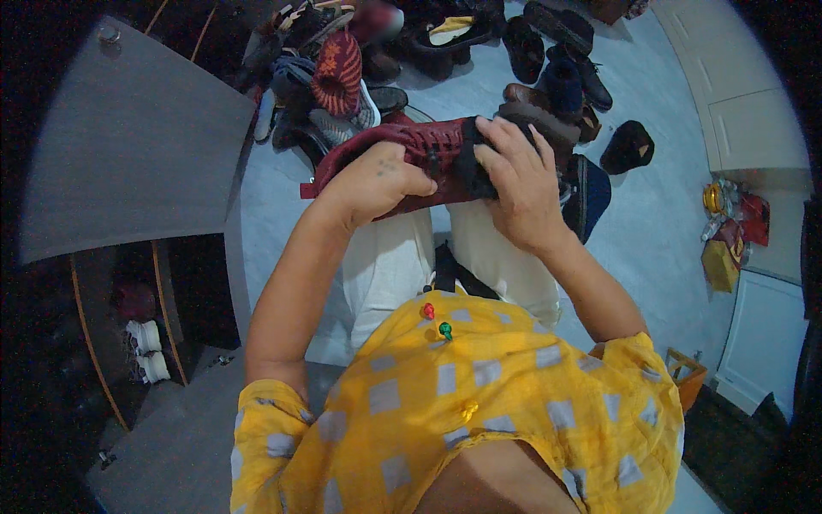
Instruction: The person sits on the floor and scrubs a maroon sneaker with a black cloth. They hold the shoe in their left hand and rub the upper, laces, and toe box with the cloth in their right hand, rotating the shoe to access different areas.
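A dark red lace-up boot [441,135] lies crosswise in front of me above my lap. My left hand [377,182] grips its left part, the thumb pressed near the laces and the other fingers hidden behind it. My right hand [524,188] is curled over a black, cloth-like piece [476,158] at the boot's right end. Whether that piece is a separate cloth or part of the boot, I cannot tell. Just beyond the boot is a heap of shoes, with a red and black patterned knitted slipper [337,75] on top.
More dark shoes [561,81] spread over the pale floor [655,227], one black shoe [628,146] lying apart. A grey cabinet door [141,146] stands at the left, above shelves holding white shoes [147,349]. White cabinets [753,128] and a yellow bag [722,261] line the right.
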A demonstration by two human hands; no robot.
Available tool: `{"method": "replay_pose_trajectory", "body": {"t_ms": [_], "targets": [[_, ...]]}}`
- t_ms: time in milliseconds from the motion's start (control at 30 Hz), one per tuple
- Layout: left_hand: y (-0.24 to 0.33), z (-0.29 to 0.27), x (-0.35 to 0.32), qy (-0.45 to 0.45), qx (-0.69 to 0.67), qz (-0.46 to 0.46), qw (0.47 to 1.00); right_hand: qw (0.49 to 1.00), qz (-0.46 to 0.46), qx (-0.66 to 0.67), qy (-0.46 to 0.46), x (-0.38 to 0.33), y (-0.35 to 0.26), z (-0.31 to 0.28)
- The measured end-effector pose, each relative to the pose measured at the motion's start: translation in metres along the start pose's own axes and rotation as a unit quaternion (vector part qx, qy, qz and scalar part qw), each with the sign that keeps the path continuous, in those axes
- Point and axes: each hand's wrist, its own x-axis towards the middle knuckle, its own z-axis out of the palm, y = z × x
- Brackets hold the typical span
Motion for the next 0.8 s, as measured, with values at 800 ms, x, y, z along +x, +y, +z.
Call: {"method": "replay_pose_trajectory", "body": {"t_ms": [800], "targets": [[0.009, -0.002, -0.002, -0.005, -0.04, -0.044, 0.998, 1.0, -0.017, 0.004, 0.011, -0.009, 0.005, -0.004]]}}
